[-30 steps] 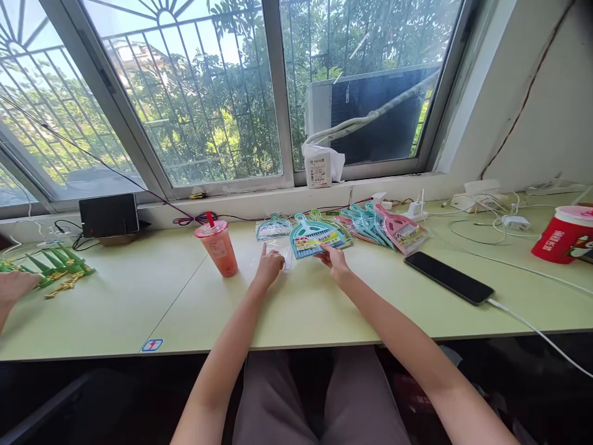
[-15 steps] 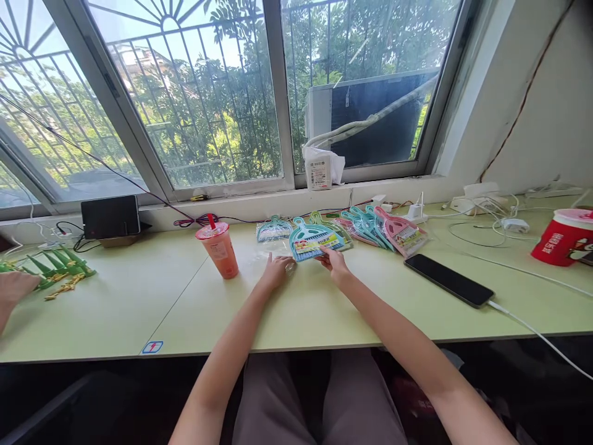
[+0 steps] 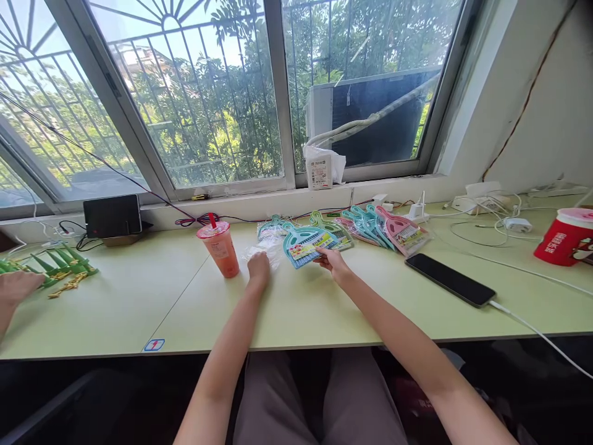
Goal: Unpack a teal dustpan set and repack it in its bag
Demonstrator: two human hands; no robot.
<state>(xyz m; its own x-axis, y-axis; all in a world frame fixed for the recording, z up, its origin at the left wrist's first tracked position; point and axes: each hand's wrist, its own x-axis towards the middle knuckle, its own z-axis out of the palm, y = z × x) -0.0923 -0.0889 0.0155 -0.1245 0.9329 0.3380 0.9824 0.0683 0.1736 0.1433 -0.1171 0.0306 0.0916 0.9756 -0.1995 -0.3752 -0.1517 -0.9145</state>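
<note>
My right hand (image 3: 332, 261) grips the right edge of a teal mini dustpan-and-brush set (image 3: 303, 243) with a yellow printed label, tilted above the table. My left hand (image 3: 258, 267) is closed in a fist on a crumpled clear plastic bag (image 3: 274, 250), left of the set. Behind lies another teal dustpan set (image 3: 273, 226), partly covered by the bag. A green dustpan set (image 3: 340, 232) shows just behind the held one. Further right, several packed teal sets (image 3: 370, 225) and a pink set (image 3: 402, 232) overlap in a row.
An orange drink cup (image 3: 222, 248) with a red straw stands left of my left hand. A charging phone (image 3: 449, 279) lies on the right, near a red bucket (image 3: 563, 238) and white cables. Another person's hand (image 3: 21, 287) touches green-and-yellow pieces (image 3: 69, 266) at far left.
My left hand has moved left and closed, drawing the clear plastic bag with it. The teal dustpan set has shifted slightly left and tilted in my right hand.
</note>
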